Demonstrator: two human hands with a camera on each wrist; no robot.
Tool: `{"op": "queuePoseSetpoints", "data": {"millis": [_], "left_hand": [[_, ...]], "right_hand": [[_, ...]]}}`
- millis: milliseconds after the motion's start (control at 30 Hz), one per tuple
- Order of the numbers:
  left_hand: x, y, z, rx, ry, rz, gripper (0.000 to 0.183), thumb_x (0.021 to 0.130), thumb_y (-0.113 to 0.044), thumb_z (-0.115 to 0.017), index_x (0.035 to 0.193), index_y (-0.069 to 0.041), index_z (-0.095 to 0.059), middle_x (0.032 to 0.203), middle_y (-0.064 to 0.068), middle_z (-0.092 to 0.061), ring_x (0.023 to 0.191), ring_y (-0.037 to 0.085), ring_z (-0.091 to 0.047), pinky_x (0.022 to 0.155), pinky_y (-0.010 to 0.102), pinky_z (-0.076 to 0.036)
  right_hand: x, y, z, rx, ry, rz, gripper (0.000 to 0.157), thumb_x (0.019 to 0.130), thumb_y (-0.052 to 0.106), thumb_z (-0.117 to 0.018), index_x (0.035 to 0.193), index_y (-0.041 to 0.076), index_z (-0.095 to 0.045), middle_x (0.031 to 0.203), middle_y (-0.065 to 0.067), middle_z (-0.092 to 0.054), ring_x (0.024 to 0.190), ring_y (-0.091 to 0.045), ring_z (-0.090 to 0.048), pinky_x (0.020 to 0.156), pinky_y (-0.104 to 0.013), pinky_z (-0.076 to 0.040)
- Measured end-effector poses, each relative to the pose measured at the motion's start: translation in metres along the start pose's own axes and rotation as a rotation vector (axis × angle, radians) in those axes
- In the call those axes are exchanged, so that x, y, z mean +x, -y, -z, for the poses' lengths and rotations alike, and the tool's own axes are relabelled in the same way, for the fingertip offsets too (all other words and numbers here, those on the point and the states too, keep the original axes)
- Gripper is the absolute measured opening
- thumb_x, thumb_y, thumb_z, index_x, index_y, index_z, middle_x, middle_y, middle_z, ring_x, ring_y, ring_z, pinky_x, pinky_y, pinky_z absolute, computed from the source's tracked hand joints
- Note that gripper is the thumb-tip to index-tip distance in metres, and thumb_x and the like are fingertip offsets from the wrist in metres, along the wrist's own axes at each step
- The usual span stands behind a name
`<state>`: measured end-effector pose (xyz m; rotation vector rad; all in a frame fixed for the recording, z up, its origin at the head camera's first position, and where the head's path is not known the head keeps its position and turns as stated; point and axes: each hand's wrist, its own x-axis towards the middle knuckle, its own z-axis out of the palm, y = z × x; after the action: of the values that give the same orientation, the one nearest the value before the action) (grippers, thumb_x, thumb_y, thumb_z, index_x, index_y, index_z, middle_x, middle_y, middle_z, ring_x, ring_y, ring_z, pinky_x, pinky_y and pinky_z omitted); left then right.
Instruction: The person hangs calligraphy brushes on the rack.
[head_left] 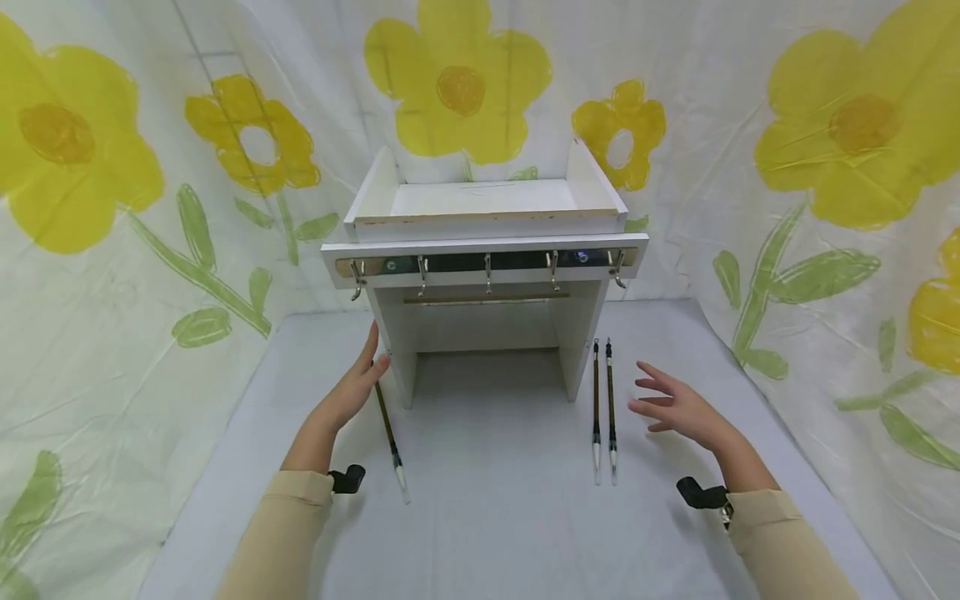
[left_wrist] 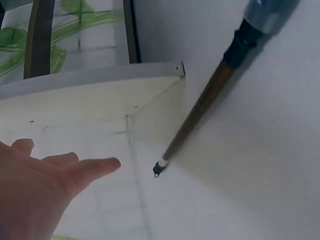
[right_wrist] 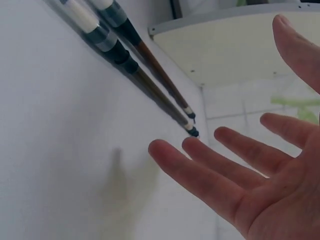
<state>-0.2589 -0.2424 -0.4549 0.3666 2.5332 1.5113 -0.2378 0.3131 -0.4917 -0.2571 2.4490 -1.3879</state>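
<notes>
My left hand (head_left: 347, 400) is beside the left side panel of a white shelf stand (head_left: 393, 350), fingers straight and nothing held. A brush (head_left: 387, 425) with a dark handle and a capped white tip lies on the table just right of that hand, tip toward me. My right hand (head_left: 678, 408) hovers to the right of the stand with its fingers spread and nothing in it. Between it and the stand lie two more brushes side by side, an inner brush (head_left: 596, 408) and an outer brush (head_left: 611, 408), their capped tips also toward me.
Across the stand's front runs a metal strip with several hooks (head_left: 488, 275). An open tray-like top (head_left: 483, 200) sits above it. The table (head_left: 495, 517) is covered in pale cloth, and a flowered curtain (head_left: 697, 150) hangs behind and at both sides.
</notes>
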Motion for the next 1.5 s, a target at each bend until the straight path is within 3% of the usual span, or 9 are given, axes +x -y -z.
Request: {"op": "queuePoseSetpoints", "data": {"millis": [167,367,533,667,867,1067,1333,1500], "left_hand": [[0.011,0.004,-0.005,-0.104,0.004,0.015,0.067,0.11,-0.049,-0.023,0.159,-0.03,0.018,0.169,0.004,0.018,0.156,0.041,0.002,0.118,0.074,-0.009],[0.015,0.004,-0.012,-0.167,-0.006,0.029,0.072,0.107,-0.059,-0.019,0.161,-0.026,0.016,0.169,0.005,0.018,0.156,0.038,0.006,0.119,0.069,-0.018],[0.017,0.003,-0.019,-0.209,-0.025,0.057,0.072,0.104,-0.064,-0.01,0.161,-0.029,0.015,0.17,0.009,0.015,0.155,0.045,0.001,0.116,0.068,-0.028],[0.018,0.005,-0.021,-0.188,-0.045,0.089,0.076,0.102,-0.068,-0.007,0.161,-0.026,0.015,0.17,0.013,0.011,0.153,0.049,-0.006,0.114,0.064,-0.035],[0.019,0.006,-0.021,-0.186,-0.062,0.077,0.074,0.101,-0.068,-0.008,0.162,-0.03,0.013,0.17,0.013,0.008,0.152,0.051,-0.008,0.111,0.066,-0.037],[0.019,0.008,-0.021,-0.185,-0.062,0.101,0.078,0.099,-0.072,-0.008,0.162,-0.029,0.012,0.17,0.013,0.006,0.152,0.05,-0.01,0.11,0.064,-0.04],[0.019,0.009,-0.022,-0.178,-0.069,0.105,0.082,0.098,-0.075,-0.011,0.162,-0.028,0.01,0.171,0.011,0.005,0.153,0.048,-0.012,0.11,0.062,-0.041],[0.018,0.009,-0.022,-0.169,-0.067,0.126,0.084,0.097,-0.076,-0.012,0.162,-0.028,0.01,0.171,0.01,0.005,0.153,0.048,-0.012,0.11,0.061,-0.041]], "right_hand": [[0.003,-0.002,-0.004,0.033,0.016,0.006,0.087,0.097,0.034,-0.069,0.164,0.018,-0.014,0.16,-0.032,-0.025,0.129,-0.05,-0.054,0.082,-0.046,-0.063],[0.006,-0.003,-0.006,0.055,0.001,0.0,0.092,0.096,0.035,-0.071,0.164,0.023,-0.01,0.162,-0.031,-0.022,0.131,-0.051,-0.052,0.081,-0.045,-0.063],[0.01,-0.007,-0.009,0.062,-0.002,-0.01,0.092,0.096,0.032,-0.072,0.164,0.02,-0.012,0.161,-0.031,-0.022,0.128,-0.05,-0.055,0.08,-0.043,-0.064],[0.013,-0.009,-0.012,0.07,0.012,-0.005,0.091,0.096,0.029,-0.072,0.164,0.015,-0.013,0.16,-0.032,-0.024,0.124,-0.046,-0.06,0.079,-0.043,-0.064],[0.016,-0.014,-0.015,0.111,0.029,0.006,0.094,0.095,0.028,-0.073,0.163,0.012,-0.012,0.16,-0.035,-0.022,0.122,-0.047,-0.06,0.079,-0.045,-0.064],[0.023,-0.021,-0.019,0.169,0.028,-0.021,0.097,0.092,0.023,-0.077,0.163,0.01,-0.012,0.161,-0.033,-0.022,0.137,-0.053,-0.042,0.084,-0.047,-0.062],[0.038,-0.024,-0.031,0.117,-0.079,-0.128,0.097,0.089,0.019,-0.08,0.162,0.012,-0.018,0.159,-0.027,-0.031,0.133,-0.046,-0.046,0.083,-0.04,-0.063],[0.044,-0.019,-0.038,0.068,-0.135,-0.148,0.098,0.088,0.018,-0.081,0.162,0.011,-0.018,0.159,-0.026,-0.031,0.128,-0.043,-0.048,0.08,-0.035,-0.063]]}}
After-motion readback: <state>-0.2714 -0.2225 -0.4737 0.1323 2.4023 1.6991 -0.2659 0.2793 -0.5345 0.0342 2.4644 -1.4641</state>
